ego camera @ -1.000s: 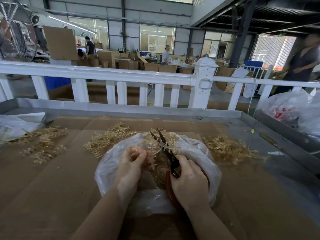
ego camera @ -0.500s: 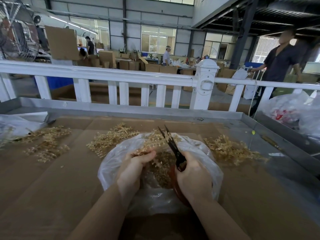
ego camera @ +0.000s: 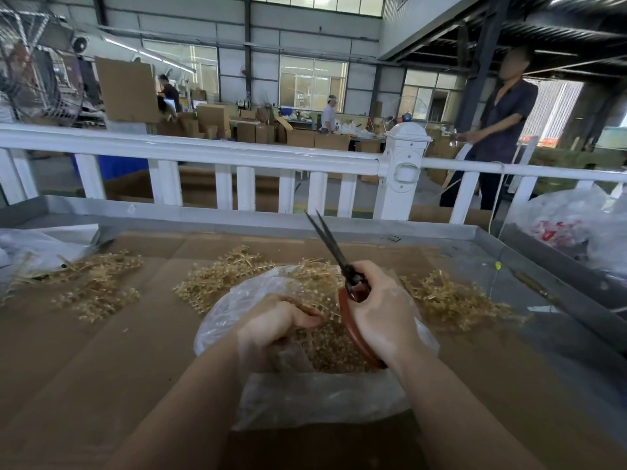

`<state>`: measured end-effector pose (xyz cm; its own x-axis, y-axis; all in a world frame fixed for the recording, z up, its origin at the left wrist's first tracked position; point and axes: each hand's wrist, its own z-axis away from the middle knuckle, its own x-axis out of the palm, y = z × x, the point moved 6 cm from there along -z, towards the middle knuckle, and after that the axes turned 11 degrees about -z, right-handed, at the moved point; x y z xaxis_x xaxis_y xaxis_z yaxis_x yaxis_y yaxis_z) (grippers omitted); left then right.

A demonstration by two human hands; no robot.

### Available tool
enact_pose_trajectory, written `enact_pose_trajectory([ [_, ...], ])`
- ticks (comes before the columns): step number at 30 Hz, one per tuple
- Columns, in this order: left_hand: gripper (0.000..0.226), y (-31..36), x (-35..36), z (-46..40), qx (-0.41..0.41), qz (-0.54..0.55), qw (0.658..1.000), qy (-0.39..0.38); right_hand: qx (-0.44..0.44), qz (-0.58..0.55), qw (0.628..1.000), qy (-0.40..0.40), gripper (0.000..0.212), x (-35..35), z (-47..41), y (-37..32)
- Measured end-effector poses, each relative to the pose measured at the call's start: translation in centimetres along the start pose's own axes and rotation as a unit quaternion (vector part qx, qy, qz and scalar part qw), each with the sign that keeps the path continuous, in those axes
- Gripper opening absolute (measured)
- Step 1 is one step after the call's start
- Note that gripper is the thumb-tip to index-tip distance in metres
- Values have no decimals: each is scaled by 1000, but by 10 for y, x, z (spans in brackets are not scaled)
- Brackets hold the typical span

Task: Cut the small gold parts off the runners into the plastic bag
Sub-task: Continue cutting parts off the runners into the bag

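Note:
A clear plastic bag (ego camera: 291,398) lies open on the cardboard-covered table, with a heap of small gold parts (ego camera: 334,351) inside it. My right hand (ego camera: 380,313) grips red-handled scissors (ego camera: 342,266), whose dark blades are slightly parted and point up and away over the bag. My left hand (ego camera: 271,325) is curled over the bag's mouth and holds a gold runner (ego camera: 320,305) whose twigs stick out past the fingers. Piles of gold runners lie behind the bag at left (ego camera: 220,279) and right (ego camera: 451,296).
Another runner pile (ego camera: 91,286) and a white bag (ego camera: 37,247) lie at far left. The table's metal rim (ego camera: 529,262) runs along the back and right, with a white fence (ego camera: 237,157) behind. Plastic bags (ego camera: 576,228) sit at right. A person (ego camera: 498,130) stands beyond the fence.
My right hand has lifted the scissors up and away from the runner, blades now pointing higher. My left hand has sunk lower over the bag. The person behind the fence moved left.

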<state>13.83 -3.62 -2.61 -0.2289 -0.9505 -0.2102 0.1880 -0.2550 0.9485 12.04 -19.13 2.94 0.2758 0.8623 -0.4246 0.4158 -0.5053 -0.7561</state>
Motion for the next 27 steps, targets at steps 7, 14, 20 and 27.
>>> enact_pose_trajectory([
  [7,11,3,-4,2,17,-7,1000,2,41,-69,994,-71,33,9,1,1],
  [14,15,-5,10,1,29,208,977,24,119,-244,962,31,26,3,2,12],
  [20,55,-2,23,7,46,235,971,22,97,-241,961,90,28,1,6,13],
  [27,36,-11,22,6,47,218,970,93,135,-226,960,97,32,10,11,21],
])
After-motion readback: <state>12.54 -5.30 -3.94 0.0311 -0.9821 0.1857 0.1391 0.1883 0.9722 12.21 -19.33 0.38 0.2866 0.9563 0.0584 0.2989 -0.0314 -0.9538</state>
